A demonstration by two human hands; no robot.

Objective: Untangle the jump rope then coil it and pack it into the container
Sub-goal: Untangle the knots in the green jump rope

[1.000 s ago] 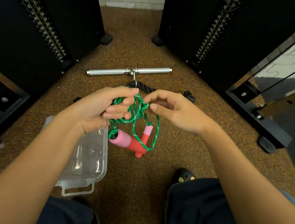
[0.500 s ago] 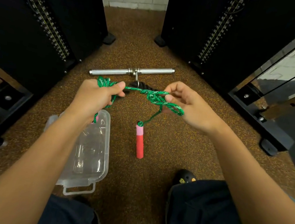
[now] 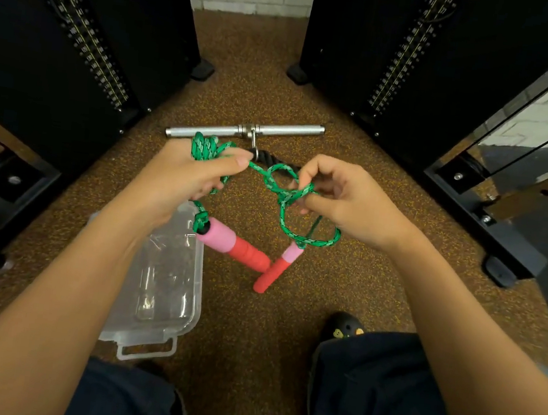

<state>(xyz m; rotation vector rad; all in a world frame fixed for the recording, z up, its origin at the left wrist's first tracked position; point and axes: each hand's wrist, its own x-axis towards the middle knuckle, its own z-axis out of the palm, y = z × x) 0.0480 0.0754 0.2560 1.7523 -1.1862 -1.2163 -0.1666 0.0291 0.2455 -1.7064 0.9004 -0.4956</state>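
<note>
Left hand (image 3: 183, 175) grip: fingers curled round a bunch of the green jump rope (image 3: 270, 181), thumb on top. Right hand (image 3: 346, 199) grip: fingertips pinching a knot in the rope, just right of the left grip. 2 loops at that pinch, 1 above, 1 below. 2 pink-red handles (image 3: 233, 249) hang below both grips. Clear container (image 3: 166, 284) on the floor under the left wrist.
</note>
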